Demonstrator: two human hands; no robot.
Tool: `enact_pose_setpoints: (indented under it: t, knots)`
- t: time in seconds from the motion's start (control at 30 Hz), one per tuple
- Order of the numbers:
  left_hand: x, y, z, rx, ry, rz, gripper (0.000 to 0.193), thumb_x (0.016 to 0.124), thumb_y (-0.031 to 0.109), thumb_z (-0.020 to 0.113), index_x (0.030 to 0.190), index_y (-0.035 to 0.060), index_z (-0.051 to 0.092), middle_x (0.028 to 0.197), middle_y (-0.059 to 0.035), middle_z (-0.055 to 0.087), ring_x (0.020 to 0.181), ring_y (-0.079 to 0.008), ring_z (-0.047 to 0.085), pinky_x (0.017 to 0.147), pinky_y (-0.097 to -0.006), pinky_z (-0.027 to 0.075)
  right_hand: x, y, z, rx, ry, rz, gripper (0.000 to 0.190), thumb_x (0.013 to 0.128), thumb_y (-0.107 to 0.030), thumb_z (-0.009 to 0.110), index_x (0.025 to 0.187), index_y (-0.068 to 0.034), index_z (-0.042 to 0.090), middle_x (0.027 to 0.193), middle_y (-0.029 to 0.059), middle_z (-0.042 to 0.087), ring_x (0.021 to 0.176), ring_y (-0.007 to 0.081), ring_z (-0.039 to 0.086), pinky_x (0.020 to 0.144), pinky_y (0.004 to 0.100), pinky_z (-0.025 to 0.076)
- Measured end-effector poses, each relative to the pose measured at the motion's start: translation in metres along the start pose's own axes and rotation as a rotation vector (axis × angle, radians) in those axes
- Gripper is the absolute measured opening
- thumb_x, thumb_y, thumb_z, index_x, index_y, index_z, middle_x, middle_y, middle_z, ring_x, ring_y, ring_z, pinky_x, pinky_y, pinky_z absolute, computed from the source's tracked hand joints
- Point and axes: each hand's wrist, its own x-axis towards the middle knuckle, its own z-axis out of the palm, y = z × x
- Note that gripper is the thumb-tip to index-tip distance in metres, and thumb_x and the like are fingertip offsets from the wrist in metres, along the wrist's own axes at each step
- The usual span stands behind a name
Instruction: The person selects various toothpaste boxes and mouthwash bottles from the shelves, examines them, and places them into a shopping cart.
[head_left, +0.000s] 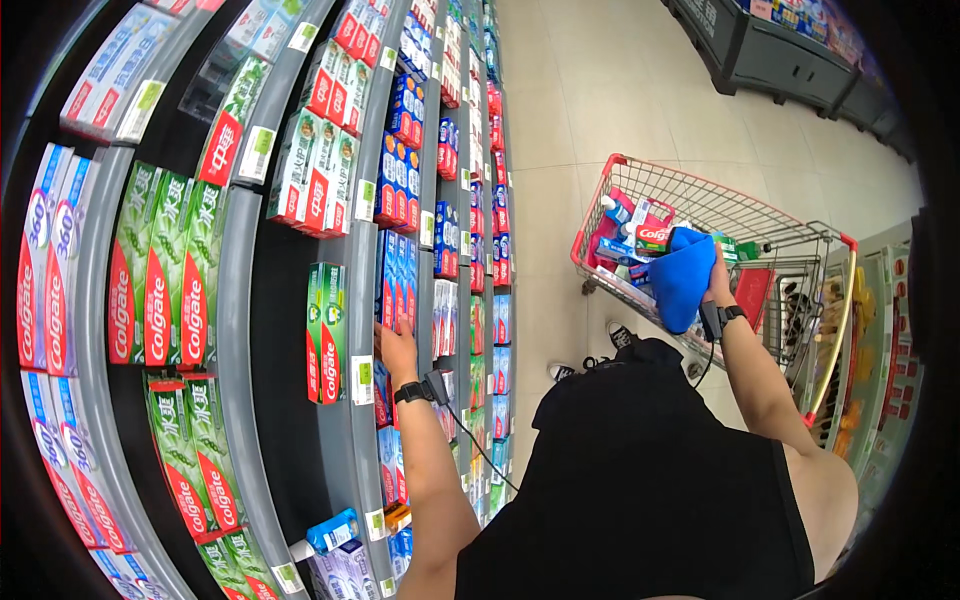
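Note:
My left hand (397, 351) reaches into the shelf on the left, its fingers at the lower end of a row of blue and red toothpaste boxes (396, 277); whether it grips one cannot be told. Beside it, one shelf over, lie green and red Colgate boxes (326, 334). My right hand (720, 281) holds a blue cloth (682, 277) over the shopping cart (694, 180). Under and around the cloth, the cart holds a red, white and green Colgate box (654, 238), a green bottle (752, 250) and several other packages. Both wrists wear black straps with a cabled device.
Shelves of boxed toothpaste (169, 277) run along the left. A blue bottle (332, 531) lies near the bottom. A dark display bin (780, 56) stands at the upper right, and another stocked shelf (885, 360) at the right edge. Tiled floor (555, 112) lies between.

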Motion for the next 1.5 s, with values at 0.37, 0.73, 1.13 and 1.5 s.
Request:
enact_pose_setpoints:
  t: [0.37,0.73,1.13,1.5]
  knots:
    - [0.0,0.04,-0.017,0.234,0.032,0.143,0.074,0.086,0.021,0.064,0.146,-0.0008,0.027,0.149,-0.0273,0.029,0.138,-0.0434,0.028,0.114,-0.0486,0.025,0.031,-0.007,-0.132,-0.034,0.408,-0.238,0.045,0.095,-0.046,0.052,0.11,-0.005,0.061,0.093,0.0131,0.068,0.083,0.0259,0.065,0.08,0.0381,0.053]
    - [-0.014,0.069,-0.044,0.117,-0.022,0.173,0.073,0.077,0.021,0.069,0.139,-0.0006,0.037,0.135,-0.0238,0.048,0.13,-0.0388,0.042,0.108,-0.0496,0.034,0.079,0.032,-0.184,-0.444,0.399,-0.205,0.041,0.094,-0.043,0.054,0.108,-0.004,0.061,0.092,0.0125,0.067,0.082,0.0244,0.063,0.078,0.0368,0.052]
    - [-0.051,0.072,-0.171,-0.2,0.095,0.829,0.015,0.075,0.012,0.069,0.089,0.0073,0.065,0.09,-0.0055,0.061,0.096,-0.0233,0.058,0.081,-0.036,0.047,0.134,0.045,-0.171,-0.95,0.202,-0.141,0.037,0.094,-0.039,0.055,0.105,-0.004,0.061,0.091,0.0117,0.065,0.08,0.0226,0.062,0.076,0.0353,0.051]
    - [-0.117,0.022,-0.374,0.085,0.698,0.649,0.015,0.066,0.005,0.071,0.079,0.0077,0.065,0.082,-0.0043,0.061,0.08,-0.0222,0.061,0.067,-0.0347,0.049,0.191,0.071,-0.037,-1.37,-0.285,-0.202,0.034,0.094,-0.035,0.056,0.103,-0.003,0.061,0.09,0.0111,0.064,0.079,0.021,0.06,0.074,0.034,0.05]
